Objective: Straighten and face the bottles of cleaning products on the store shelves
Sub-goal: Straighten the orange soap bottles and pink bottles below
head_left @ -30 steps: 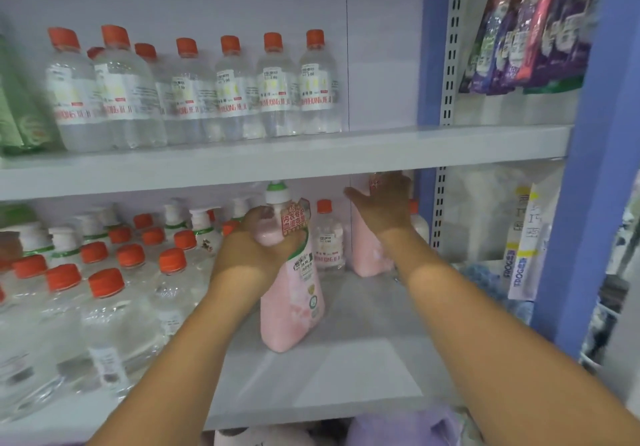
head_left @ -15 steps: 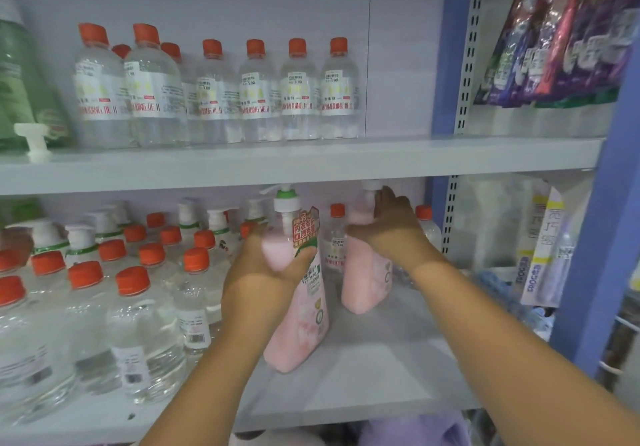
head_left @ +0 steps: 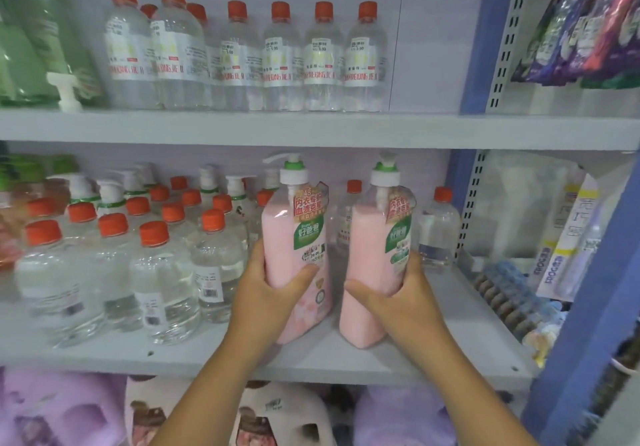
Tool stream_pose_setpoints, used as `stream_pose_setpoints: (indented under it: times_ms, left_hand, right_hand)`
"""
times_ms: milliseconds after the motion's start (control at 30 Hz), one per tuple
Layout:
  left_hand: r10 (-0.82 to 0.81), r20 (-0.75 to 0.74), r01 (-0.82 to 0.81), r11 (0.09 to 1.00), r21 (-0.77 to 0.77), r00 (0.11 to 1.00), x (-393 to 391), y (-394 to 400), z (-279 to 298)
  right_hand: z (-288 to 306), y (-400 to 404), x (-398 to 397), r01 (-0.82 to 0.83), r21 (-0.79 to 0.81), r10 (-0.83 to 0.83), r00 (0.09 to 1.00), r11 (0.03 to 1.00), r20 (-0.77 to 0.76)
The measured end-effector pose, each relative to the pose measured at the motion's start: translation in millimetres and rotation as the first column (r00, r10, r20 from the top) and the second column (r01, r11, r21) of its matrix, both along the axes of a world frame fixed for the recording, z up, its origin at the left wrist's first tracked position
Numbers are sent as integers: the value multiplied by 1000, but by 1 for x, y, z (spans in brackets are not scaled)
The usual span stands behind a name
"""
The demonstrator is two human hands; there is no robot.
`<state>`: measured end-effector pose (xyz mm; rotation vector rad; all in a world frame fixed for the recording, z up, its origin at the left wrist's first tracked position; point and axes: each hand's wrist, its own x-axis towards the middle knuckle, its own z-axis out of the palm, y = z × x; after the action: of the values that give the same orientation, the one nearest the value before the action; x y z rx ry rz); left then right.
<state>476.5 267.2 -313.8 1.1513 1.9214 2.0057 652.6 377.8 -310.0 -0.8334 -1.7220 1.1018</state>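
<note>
Two pink pump bottles stand side by side near the front of the middle shelf (head_left: 311,359), labels facing me. My left hand (head_left: 266,293) grips the left pink bottle (head_left: 298,234) low on its body, thumb across the front. My right hand (head_left: 394,293) grips the right pink bottle (head_left: 377,238) the same way. Both bottles stand upright or nearly so, a small gap between them.
Clear bottles with orange caps (head_left: 152,258) crowd the shelf to the left, two more (head_left: 438,234) stand behind the pink ones. A row of clear bottles (head_left: 280,61) lines the upper shelf. A blue upright (head_left: 588,272) and hanging packets (head_left: 561,238) are at right. Jugs (head_left: 277,418) sit below.
My right hand pulled the second pink bottle forward from the back, level with the first. My left hand slid down its bottle and set it upright. The view moved closer.
</note>
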Motion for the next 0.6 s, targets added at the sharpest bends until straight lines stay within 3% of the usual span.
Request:
stream_pose_setpoints:
  times_ms: [100, 267, 467, 600]
  left_hand:
    - [12, 5, -12, 1000, -7, 1000, 4, -38, 3]
    - [79, 67, -80, 997, 9, 995, 5, -128, 11]
    - [276, 97, -282, 958, 53, 956, -21, -260, 13]
    - [379, 121, -389, 918, 77, 918, -69, -357, 9]
  right_hand:
    - [1, 1, 1, -133, -48, 132, 991, 990, -11]
    - [8, -30, -16, -222, -33, 218, 972, 974, -91]
    - [15, -150, -81, -455, -59, 447, 887, 889, -114]
    - [9, -239, -144, -512, -44, 507, 857, 858, -89]
